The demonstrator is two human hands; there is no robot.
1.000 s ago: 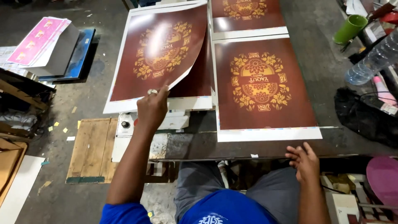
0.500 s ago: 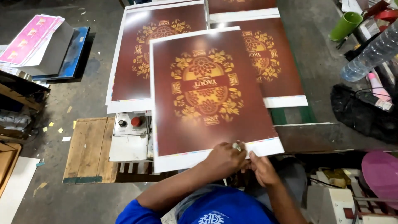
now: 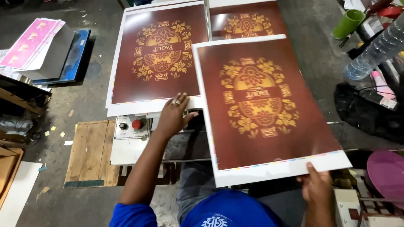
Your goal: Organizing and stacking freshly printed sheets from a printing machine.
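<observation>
A large printed sheet (image 3: 265, 105), dark red with a gold floral oval and a white border, is held up over the right side of the work surface. My right hand (image 3: 317, 189) grips its near white edge. My left hand (image 3: 174, 115), a ring on one finger, rests flat on the near edge of the left stack of matching sheets (image 3: 158, 59). Another stack of the same sheets (image 3: 248, 19) lies at the back right, partly hidden by the held sheet.
A control box with a red button (image 3: 132, 126) sits below the left stack, next to a wooden pallet (image 3: 88, 153). Pink printed sheets (image 3: 31, 42) lie at far left. A green cup (image 3: 347, 23), plastic bottle (image 3: 376, 50) and black bag (image 3: 368, 111) stand at right.
The top sheet has travelled from the middle to the right, now held by my right hand alone. My left hand has let go and gone back to the left stack's edge.
</observation>
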